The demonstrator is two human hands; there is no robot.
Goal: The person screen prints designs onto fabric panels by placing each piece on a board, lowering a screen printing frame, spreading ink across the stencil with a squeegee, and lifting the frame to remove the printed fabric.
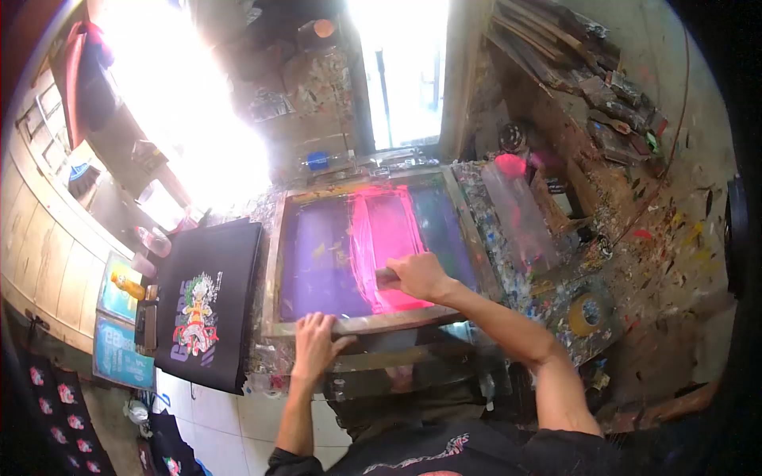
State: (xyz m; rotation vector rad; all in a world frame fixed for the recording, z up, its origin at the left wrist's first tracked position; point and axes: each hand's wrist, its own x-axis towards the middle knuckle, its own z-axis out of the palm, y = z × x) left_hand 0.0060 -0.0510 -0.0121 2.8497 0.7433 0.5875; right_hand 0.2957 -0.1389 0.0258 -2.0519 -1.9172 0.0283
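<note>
Wood-framed screen [317, 262] bears streaky pink ink [393, 226]; right hand [419, 278] grips blunt handle [386, 277].

Doorway [405, 75] and window [190, 95]: overexposed, view beyond not resolvable. Squeegee [386, 277]: largely covered by right hand [421, 278]; blade not visible. Shirt lettering [421, 454]: too small to read. Printed fabric [59, 412], lower left: cut off by dark lens border.

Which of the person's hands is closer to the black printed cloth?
The left. The left hand rests on the frame's near edge, just right of the black printed cloth; the right hand is farther right, over the pink ink.
</note>
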